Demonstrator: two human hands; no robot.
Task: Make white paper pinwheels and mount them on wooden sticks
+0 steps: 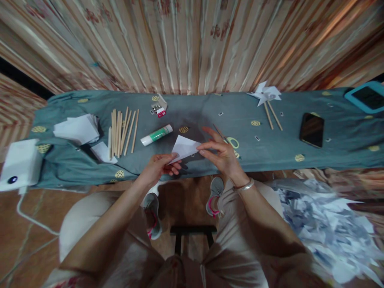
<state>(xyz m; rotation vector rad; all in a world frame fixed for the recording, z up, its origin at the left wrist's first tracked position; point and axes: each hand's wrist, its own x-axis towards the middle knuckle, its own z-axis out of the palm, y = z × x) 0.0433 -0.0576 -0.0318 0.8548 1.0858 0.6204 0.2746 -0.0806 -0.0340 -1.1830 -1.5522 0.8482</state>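
A white sheet of paper folded to a triangle [185,148] is held between my two hands above the table's front edge. My left hand [163,165] pinches its lower left corner, thumb on top and fingers beneath. At the right tip, my right hand [220,153] grips the paper between thumb and index finger, its other fingers spread. Just behind the paper lies a green and white glue stick [157,135]. Scissors with pale green handles [232,142] rest beside my right hand, partly hidden by it.
Wooden sticks [121,130] and stacked white paper [77,129] lie left. A small box of pins [160,109] stands behind. Paper pinwheels [265,94] on sticks, a phone [312,130] and a blue-framed device [367,97] are right. Paper scraps [327,224] are heaped at lower right.
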